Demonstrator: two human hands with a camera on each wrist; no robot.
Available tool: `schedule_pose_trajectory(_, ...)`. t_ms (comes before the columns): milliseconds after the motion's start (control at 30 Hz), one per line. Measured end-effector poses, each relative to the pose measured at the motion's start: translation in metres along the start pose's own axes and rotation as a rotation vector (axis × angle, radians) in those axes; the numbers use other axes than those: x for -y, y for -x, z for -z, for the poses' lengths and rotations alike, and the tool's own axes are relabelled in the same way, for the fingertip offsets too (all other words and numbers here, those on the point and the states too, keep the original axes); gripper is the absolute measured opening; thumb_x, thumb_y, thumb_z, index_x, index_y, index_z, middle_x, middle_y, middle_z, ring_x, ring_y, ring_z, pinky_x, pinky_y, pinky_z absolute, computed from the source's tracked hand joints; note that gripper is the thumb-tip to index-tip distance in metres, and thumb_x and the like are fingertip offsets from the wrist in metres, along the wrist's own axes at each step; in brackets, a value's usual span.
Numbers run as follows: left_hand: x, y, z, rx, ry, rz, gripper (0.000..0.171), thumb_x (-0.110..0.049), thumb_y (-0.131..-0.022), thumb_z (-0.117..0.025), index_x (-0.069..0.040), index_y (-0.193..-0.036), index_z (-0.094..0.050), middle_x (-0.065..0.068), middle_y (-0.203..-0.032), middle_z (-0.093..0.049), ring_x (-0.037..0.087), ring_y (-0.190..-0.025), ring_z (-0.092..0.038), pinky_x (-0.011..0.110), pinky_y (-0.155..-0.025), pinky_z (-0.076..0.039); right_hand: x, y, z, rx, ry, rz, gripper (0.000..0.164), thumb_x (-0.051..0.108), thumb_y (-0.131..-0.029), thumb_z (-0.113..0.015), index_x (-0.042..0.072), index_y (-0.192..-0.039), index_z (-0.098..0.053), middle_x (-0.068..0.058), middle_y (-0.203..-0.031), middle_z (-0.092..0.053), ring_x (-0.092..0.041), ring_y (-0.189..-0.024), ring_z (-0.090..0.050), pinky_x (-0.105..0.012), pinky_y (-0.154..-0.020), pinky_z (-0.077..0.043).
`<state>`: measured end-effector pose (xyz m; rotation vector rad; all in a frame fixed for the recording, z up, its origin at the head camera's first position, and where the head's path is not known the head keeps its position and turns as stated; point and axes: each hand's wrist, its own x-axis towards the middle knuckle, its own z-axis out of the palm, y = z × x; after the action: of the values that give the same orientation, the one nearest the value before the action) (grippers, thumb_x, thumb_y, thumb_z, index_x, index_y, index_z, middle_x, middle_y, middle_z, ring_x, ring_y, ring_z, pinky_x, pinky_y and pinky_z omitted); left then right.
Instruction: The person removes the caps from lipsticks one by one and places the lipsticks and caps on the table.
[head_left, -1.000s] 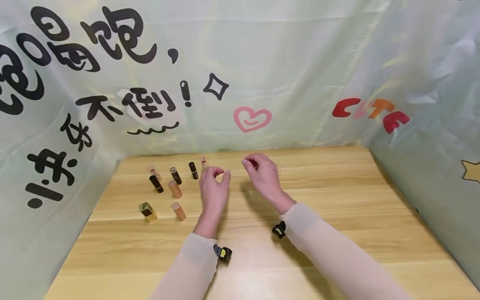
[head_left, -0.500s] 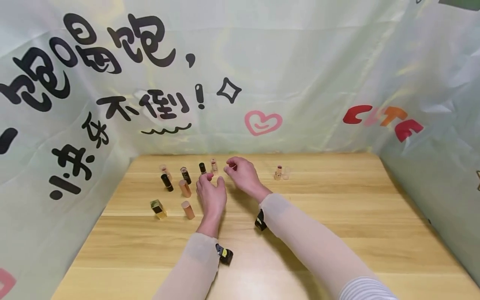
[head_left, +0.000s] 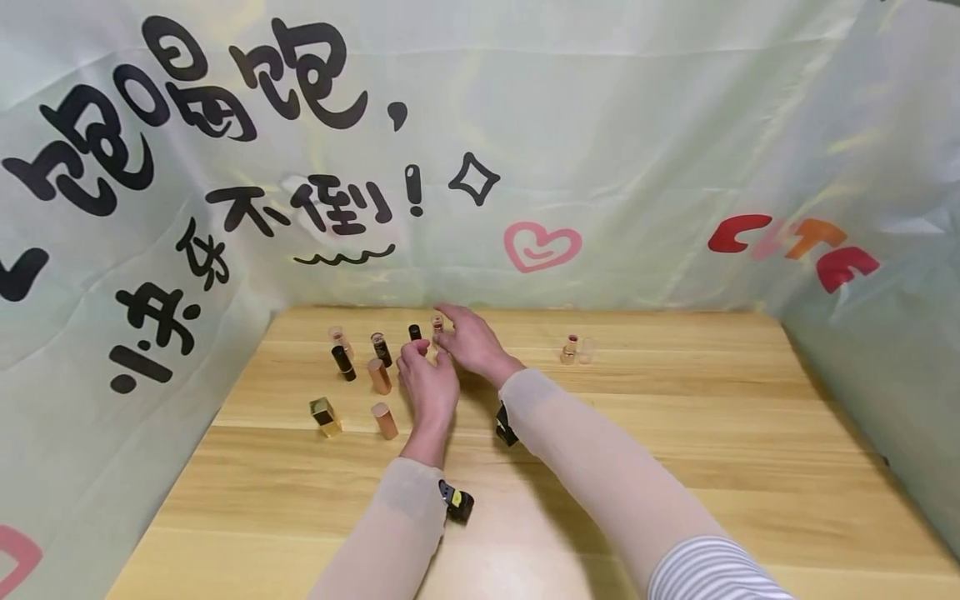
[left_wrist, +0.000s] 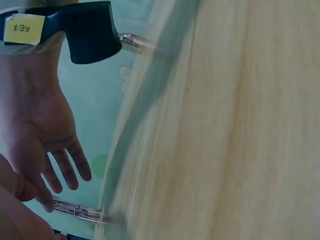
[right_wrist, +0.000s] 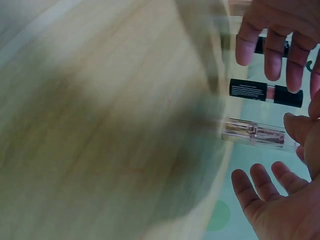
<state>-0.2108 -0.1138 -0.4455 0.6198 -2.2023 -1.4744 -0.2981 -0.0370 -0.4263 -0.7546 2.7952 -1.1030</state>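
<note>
The clear, cylindrical, plastic-looking lipstick tube (right_wrist: 255, 134) stands upright, its top just by the thumb of your right hand (head_left: 474, 343), the nearer one; whether this pinches, I cannot tell. Your left hand (head_left: 430, 389), beside it, holds nothing, fingers loose.

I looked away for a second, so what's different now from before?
The right hand moved left, away from the uncapped lipstick it had been hiding. Its fingertips now meet the top of the clear-capped lipstick; I can't tell if it's gripped firmly. The left hand shifted slightly left and now partly covers a black tube. The gold tube and copper tubes stayed put.
</note>
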Motion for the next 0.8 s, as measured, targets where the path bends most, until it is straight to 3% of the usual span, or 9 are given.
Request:
schedule_pose_trajectory(100, 0.0, 0.002, -0.003, 0.006, -0.016, -0.008, 0.031, -0.012, -0.102, -0.061, -0.003, -0.13, -0.054, 0.02, -0.131, -0.053, 0.04, -0.123, -0.051, 0.053, -0.107, -0.042, -0.003, 0.003, -0.002, -0.016, -0.002, 0.012, 0.052, 0.019, -0.105, -0.066, 0.015, -0.155, -0.053, -0.008, -0.152, -0.06, -0.027, -0.142, -0.054, -0.045, -0.119, -0.043)
schedule_pose_trajectory(200, -0.001, 0.002, -0.006, 0.018, -0.021, -0.014, 0.031, -0.01, -0.101, -0.06, -0.004, -0.13, -0.054, 0.02, -0.132, -0.053, 0.04, -0.124, -0.051, 0.053, -0.109, -0.041, -0.004, 0.006, -0.003, -0.063, -0.009, 0.009, 0.039, 0.017, -0.104, -0.066, 0.012, -0.143, -0.063, -0.008, -0.133, -0.071, -0.026, -0.123, -0.065, -0.045, -0.106, -0.052)
schedule_pose_trajectory(333, -0.002, 0.004, -0.006, 0.034, -0.013, -0.023, 0.03, -0.01, -0.101, -0.062, -0.005, -0.129, -0.054, 0.02, -0.134, -0.053, 0.04, -0.124, -0.053, 0.053, -0.108, -0.043, -0.006, 0.012, -0.003, -0.113, -0.022, -0.011, 0.025, 0.016, -0.104, -0.067, 0.01, -0.128, -0.069, -0.006, -0.115, -0.074, -0.024, -0.102, -0.069, -0.042, -0.092, -0.056)
schedule_pose_trajectory(600, -0.008, 0.01, -0.011, 0.113, -0.073, -0.099, 0.041, -0.016, -0.096, -0.071, -0.009, -0.133, -0.055, 0.02, -0.142, -0.053, 0.042, -0.127, -0.054, 0.054, -0.108, -0.044, -0.019, 0.033, 0.023, -0.073, -0.01, -0.038, 0.023, 0.015, -0.103, -0.069, 0.007, -0.125, -0.071, -0.007, -0.111, -0.075, -0.025, -0.102, -0.07, -0.042, -0.093, -0.056)
schedule_pose_trajectory(800, -0.011, 0.013, -0.015, 0.275, -0.1, -0.113, 0.057, -0.015, -0.092, -0.076, -0.008, -0.143, -0.053, 0.022, -0.147, -0.051, 0.042, -0.13, -0.055, 0.054, -0.109, -0.047, -0.028, 0.055, 0.052, -0.023, -0.023, -0.047, 0.022, 0.013, -0.101, -0.071, 0.008, -0.122, -0.074, -0.008, -0.111, -0.077, -0.025, -0.106, -0.071, -0.042, -0.098, -0.056)
